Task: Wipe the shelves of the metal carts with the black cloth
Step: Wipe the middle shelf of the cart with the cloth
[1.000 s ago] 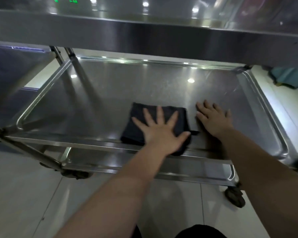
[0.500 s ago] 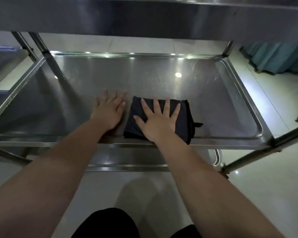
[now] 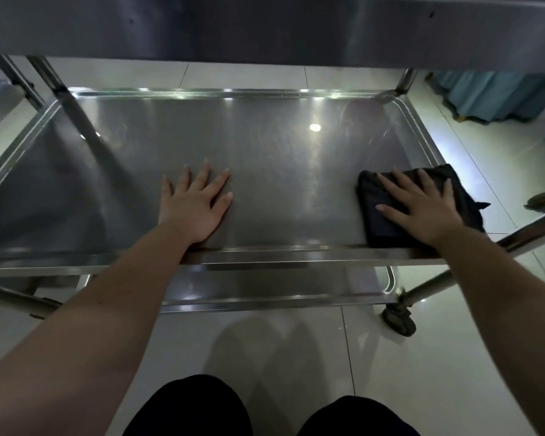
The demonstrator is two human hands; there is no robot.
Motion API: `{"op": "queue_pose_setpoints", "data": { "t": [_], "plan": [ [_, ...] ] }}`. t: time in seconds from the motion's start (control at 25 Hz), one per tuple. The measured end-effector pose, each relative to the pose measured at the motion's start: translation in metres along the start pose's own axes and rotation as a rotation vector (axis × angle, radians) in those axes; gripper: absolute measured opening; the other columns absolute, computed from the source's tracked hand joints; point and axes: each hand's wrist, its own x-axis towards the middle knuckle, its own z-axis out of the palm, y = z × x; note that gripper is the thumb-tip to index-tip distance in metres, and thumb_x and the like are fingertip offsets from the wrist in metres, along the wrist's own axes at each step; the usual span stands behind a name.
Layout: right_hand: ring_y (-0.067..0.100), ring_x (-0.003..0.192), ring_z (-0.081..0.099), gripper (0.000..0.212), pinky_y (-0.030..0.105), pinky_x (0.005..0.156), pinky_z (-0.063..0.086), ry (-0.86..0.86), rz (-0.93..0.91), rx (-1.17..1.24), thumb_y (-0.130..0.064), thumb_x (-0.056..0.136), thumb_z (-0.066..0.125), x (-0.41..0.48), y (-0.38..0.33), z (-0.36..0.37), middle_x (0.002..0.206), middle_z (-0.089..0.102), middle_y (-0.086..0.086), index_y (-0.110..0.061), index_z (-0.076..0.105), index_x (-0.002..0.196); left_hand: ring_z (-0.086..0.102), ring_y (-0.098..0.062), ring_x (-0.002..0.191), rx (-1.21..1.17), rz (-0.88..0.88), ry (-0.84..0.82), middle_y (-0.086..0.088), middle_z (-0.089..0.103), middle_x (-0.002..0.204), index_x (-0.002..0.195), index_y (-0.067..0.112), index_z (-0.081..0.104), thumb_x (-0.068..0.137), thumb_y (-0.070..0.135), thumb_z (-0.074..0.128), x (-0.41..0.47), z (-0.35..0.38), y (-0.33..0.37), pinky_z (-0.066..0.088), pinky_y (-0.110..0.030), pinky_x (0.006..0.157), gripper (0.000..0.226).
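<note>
The middle shelf point(image 3: 280, 146) of the steel cart is a rimmed tray in front of me. A folded black cloth point(image 3: 374, 220) lies at its near right corner, one end hanging over the right rim. My right hand point(image 3: 425, 209) presses flat on the cloth with the fingers spread. My left hand point(image 3: 195, 206) rests flat and empty on the bare steel near the front rim, well to the left of the cloth.
The cart's top shelf point(image 3: 265, 26) overhangs just above. Below the front rim a lower shelf point(image 3: 265, 289) shows, with a caster wheel point(image 3: 400, 320) at the right. Slanted steel posts point(image 3: 73, 114) stand at the left. Teal fabric point(image 3: 497, 96) lies on the tiled floor, far right.
The cloth passed from under my left hand to under my right hand. My right hand then slid it from the shelf's middle to the near right corner; my left hand stayed flat.
</note>
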Motion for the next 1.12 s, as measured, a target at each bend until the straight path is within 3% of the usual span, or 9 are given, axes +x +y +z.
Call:
{"op": "queue_pose_setpoints", "data": {
  "t": [0.24, 0.32, 0.4, 0.52, 0.6, 0.72, 0.92, 1.04, 1.12],
  "plan": [
    [0.034, 0.147, -0.016, 0.078, 0.067, 0.107, -0.018, -0.031, -0.257, -0.002, -0.088, 0.073, 0.005, 0.016, -0.211, 0.024, 0.161, -0.011, -0.018, -0.059, -0.009, 0.145, 0.001, -0.027, 0.151, -0.032, 0.002, 0.015, 0.01, 0.001, 0.164, 0.15, 0.053, 0.002, 0.09, 0.067, 0.006, -0.003, 0.001, -0.007, 0.0, -0.057, 0.116, 0.061],
    [0.029, 0.149, -0.013, 0.073, 0.063, 0.11, -0.017, -0.002, -0.278, 0.018, -0.085, 0.079, 0.011, 0.016, -0.193, 0.022, 0.162, -0.007, -0.02, -0.059, -0.006, 0.145, 0.001, -0.025, 0.151, -0.052, 0.004, 0.019, 0.011, 0.002, 0.164, 0.149, 0.055, 0.003, 0.09, 0.069, 0.007, -0.002, 0.003, -0.011, 0.0, -0.056, 0.117, 0.061],
    [0.025, 0.15, -0.005, 0.073, 0.06, 0.115, -0.009, 0.058, -0.194, 0.014, -0.085, 0.08, 0.014, 0.014, -0.124, 0.016, 0.162, 0.001, -0.019, -0.059, -0.001, 0.146, 0.001, -0.024, 0.151, -0.059, 0.008, 0.024, 0.012, 0.003, 0.164, 0.149, 0.056, 0.004, 0.089, 0.071, 0.008, 0.001, 0.004, -0.013, 0.0, -0.056, 0.118, 0.061],
    [0.023, 0.15, -0.003, 0.081, 0.059, 0.116, -0.004, 0.024, 0.043, 0.026, -0.091, 0.069, 0.002, -0.002, -0.014, 0.006, 0.162, 0.002, -0.019, -0.062, -0.004, 0.144, 0.002, -0.026, 0.151, -0.051, 0.013, 0.041, 0.011, 0.004, 0.164, 0.149, 0.056, 0.004, 0.088, 0.072, 0.005, 0.001, 0.007, -0.01, -0.001, -0.057, 0.117, 0.062],
    [0.025, 0.15, -0.006, 0.083, 0.061, 0.115, -0.006, -0.018, 0.146, 0.021, -0.093, 0.064, -0.006, -0.009, 0.006, 0.003, 0.162, -0.004, -0.021, -0.064, -0.009, 0.141, 0.001, -0.028, 0.151, -0.033, 0.018, 0.049, 0.01, 0.003, 0.164, 0.149, 0.055, 0.002, 0.087, 0.072, 0.001, 0.0, 0.009, -0.008, -0.002, -0.058, 0.116, 0.064],
    [0.033, 0.148, -0.012, 0.081, 0.068, 0.112, -0.007, -0.037, 0.144, 0.001, -0.09, 0.065, -0.006, -0.002, -0.05, 0.01, 0.162, -0.01, -0.018, -0.063, -0.016, 0.141, 0.001, -0.03, 0.15, -0.016, 0.014, 0.04, 0.009, 0.003, 0.164, 0.149, 0.054, 0.001, 0.089, 0.069, 0.002, 0.0, 0.008, -0.005, -0.002, -0.06, 0.115, 0.062],
    [0.044, 0.143, -0.024, 0.073, 0.071, 0.101, -0.022, -0.066, -0.066, -0.009, -0.081, 0.083, 0.003, 0.004, -0.216, 0.026, 0.161, -0.021, -0.01, -0.051, -0.017, 0.147, 0.001, -0.027, 0.151, -0.078, -0.002, 0.029, 0.009, 0.006, 0.164, 0.152, 0.047, 0.011, 0.101, 0.052, 0.015, -0.003, -0.001, -0.003, -0.003, -0.058, 0.116, 0.052],
    [0.04, 0.144, -0.023, 0.062, 0.07, 0.1, -0.025, -0.129, -0.083, 0.06, -0.071, 0.093, 0.007, 0.01, -0.232, 0.016, 0.161, -0.018, -0.011, -0.05, -0.01, 0.149, 0.011, -0.025, 0.15, -0.175, 0.012, 0.088, 0.004, 0.018, 0.163, 0.153, 0.035, 0.025, 0.105, 0.04, 0.02, -0.01, -0.011, 0.0, -0.001, -0.053, 0.118, 0.049],
    [0.036, 0.147, -0.017, 0.054, 0.068, 0.105, -0.02, -0.057, -0.05, 0.142, -0.057, 0.101, 0.014, 0.017, -0.209, 0.003, 0.164, -0.004, -0.01, -0.044, 0.005, 0.152, 0.031, -0.027, 0.143, -0.204, 0.071, 0.182, -0.004, 0.037, 0.155, 0.149, 0.025, 0.039, 0.105, 0.033, 0.028, -0.016, -0.019, 0.005, 0.013, -0.047, 0.117, 0.045]
  ]
}}
